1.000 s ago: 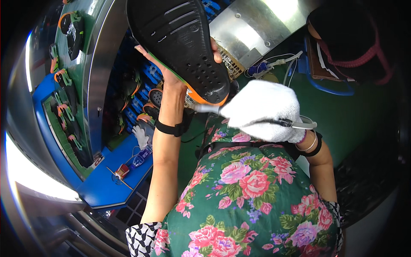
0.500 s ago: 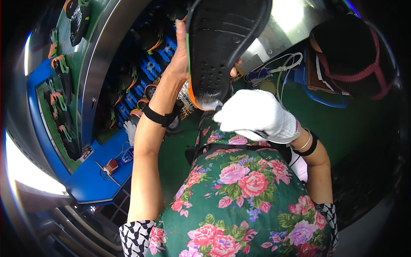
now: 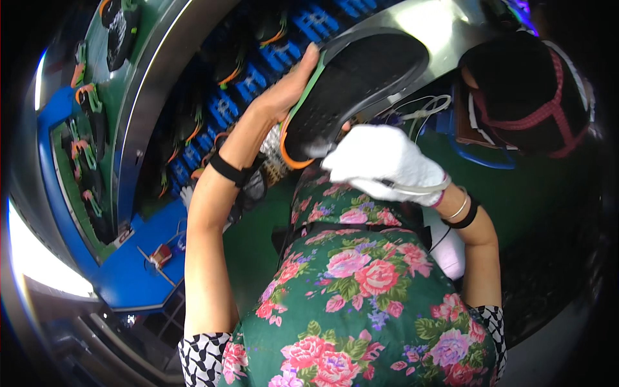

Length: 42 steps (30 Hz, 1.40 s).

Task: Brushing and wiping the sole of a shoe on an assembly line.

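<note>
A black shoe sole point(image 3: 371, 74) with a green and orange rim is tilted in the upper middle, its toe up to the right and its heel toward me. My left hand point(image 3: 290, 90), bare, grips its left edge with the thumb along the rim; a fingertip shows at the far side. In a white glove, my right hand point(image 3: 387, 161) is closed around a brush, whose pale bristles point(image 3: 318, 151) touch the inside of the heel. The glove hides most of the brush; a pale handle end runs along the wrist.
Blue racks point(image 3: 316, 22) holding dark shoe parts stand behind my left arm. At the far left, several shoe parts point(image 3: 97, 122) lie on a green surface beside a curved metal edge. A blue table point(image 3: 129, 284) holds a small red item. A person in black with red checked straps point(image 3: 529, 97) is at upper right, near white cables.
My left hand has moved right and tilted the sole clockwise, bringing its toe lower and into full view. The brush stays at the heel, shifting slightly.
</note>
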### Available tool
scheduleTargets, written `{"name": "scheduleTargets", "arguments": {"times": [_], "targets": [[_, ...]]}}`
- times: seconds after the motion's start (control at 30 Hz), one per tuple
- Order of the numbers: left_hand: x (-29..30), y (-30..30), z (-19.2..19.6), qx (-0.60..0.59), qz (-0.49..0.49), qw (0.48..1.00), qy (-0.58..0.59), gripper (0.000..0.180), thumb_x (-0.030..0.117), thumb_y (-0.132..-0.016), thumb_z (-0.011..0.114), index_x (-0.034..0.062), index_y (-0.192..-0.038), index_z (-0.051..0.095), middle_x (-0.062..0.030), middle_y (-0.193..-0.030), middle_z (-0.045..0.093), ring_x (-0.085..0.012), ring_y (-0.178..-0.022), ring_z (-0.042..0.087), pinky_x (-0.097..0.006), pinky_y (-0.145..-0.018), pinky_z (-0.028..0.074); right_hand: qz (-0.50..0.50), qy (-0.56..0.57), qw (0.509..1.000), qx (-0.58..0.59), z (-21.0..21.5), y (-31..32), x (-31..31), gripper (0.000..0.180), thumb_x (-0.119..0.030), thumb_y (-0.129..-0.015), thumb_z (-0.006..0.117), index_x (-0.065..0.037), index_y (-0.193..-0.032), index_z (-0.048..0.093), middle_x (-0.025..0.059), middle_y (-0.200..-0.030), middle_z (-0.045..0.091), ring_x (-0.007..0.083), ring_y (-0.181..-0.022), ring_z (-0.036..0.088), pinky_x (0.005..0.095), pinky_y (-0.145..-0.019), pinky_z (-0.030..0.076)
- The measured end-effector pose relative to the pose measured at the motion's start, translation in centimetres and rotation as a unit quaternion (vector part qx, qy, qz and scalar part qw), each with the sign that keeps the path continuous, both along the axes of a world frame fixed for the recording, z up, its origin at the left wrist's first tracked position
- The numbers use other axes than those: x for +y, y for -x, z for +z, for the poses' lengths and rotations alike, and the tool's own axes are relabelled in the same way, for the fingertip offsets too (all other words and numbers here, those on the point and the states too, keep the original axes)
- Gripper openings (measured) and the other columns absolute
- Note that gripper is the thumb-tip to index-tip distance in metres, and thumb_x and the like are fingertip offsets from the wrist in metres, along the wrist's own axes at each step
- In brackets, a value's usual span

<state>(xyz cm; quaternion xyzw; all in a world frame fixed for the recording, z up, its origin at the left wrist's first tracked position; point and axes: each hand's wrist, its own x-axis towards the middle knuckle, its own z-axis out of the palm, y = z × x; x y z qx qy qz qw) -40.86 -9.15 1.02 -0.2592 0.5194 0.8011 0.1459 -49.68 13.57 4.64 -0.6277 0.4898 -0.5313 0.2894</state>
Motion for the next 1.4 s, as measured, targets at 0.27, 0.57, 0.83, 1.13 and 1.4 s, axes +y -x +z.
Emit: {"name": "scheduleTargets", "arguments": {"times": [0.27, 0.57, 0.83, 1.13, 1.4], "targets": [[2.1, -1.3, -0.5, -0.061, 0.255, 0.931, -0.254, 0.082, 0.07, -0.103, 0.033, 0.0027, -0.145, 0.055, -0.0157, -0.127, 0.07, -0.0305, -0.105, 0.073, -0.042, -0.092, 0.061, -0.223, -0.041, 0.927, -0.298, 1.4, 1.2, 0.6, 0.013, 0.005, -0.083, 0.078, 0.001, -0.095, 0.078, 0.0131, -0.099, 0.078, 0.0217, -0.092, 0.076, 0.0338, -0.087, 0.06], [4.5, -4.8, -4.7, 0.068, 0.21, 0.958, -0.186, 0.051, 0.036, -0.11, 0.048, -0.0001, -0.145, 0.052, -0.0154, -0.145, 0.058, -0.0297, -0.133, 0.056, -0.046, -0.119, 0.041, -0.216, 0.008, 0.974, -0.067, 1.6, 4.1, -0.1, 0.016, -0.002, -0.084, 0.076, -0.007, -0.099, 0.081, 0.0108, -0.103, 0.08, 0.0262, -0.098, 0.076, 0.0408, -0.093, 0.058], [5.1, -10.2, -4.8, 0.006, 0.305, 0.913, -0.272, 0.054, 0.043, -0.106, 0.053, 0.0019, -0.141, 0.056, -0.0191, -0.14, 0.062, -0.0372, -0.126, 0.063, -0.058, -0.103, 0.055, -0.173, 0.026, 0.984, -0.033, 1.6, 1.1, -0.6, 0.019, -0.004, -0.081, 0.075, -0.006, -0.099, 0.077, 0.01, -0.104, 0.077, 0.0288, -0.097, 0.071, 0.0402, -0.086, 0.055], [5.4, -7.3, -2.7, 0.167, 0.272, 0.858, -0.402, 0.074, 0.056, -0.091, 0.059, 0.0014, -0.141, 0.057, -0.0197, -0.135, 0.066, -0.0377, -0.111, 0.07, -0.051, -0.095, 0.059, -0.279, 0.113, 0.953, 0.03, 4.3, 1.7, -0.4, 0.025, -0.001, -0.079, 0.08, -0.001, -0.104, 0.077, 0.0127, -0.109, 0.077, 0.029, -0.093, 0.071, 0.0393, -0.082, 0.058], [6.7, -2.1, 1.2, 0.149, 0.32, 0.845, -0.402, 0.077, 0.071, -0.094, 0.057, 0.0099, -0.141, 0.059, -0.0137, -0.137, 0.066, -0.0339, -0.123, 0.063, -0.054, -0.11, 0.047, -0.323, 0.137, 0.925, 0.146, 5.8, 3.4, -2.1, 0.028, -0.006, -0.08, 0.081, -0.006, -0.108, 0.078, 0.0087, -0.102, 0.077, 0.0252, -0.087, 0.073, 0.038, -0.078, 0.058]]}}
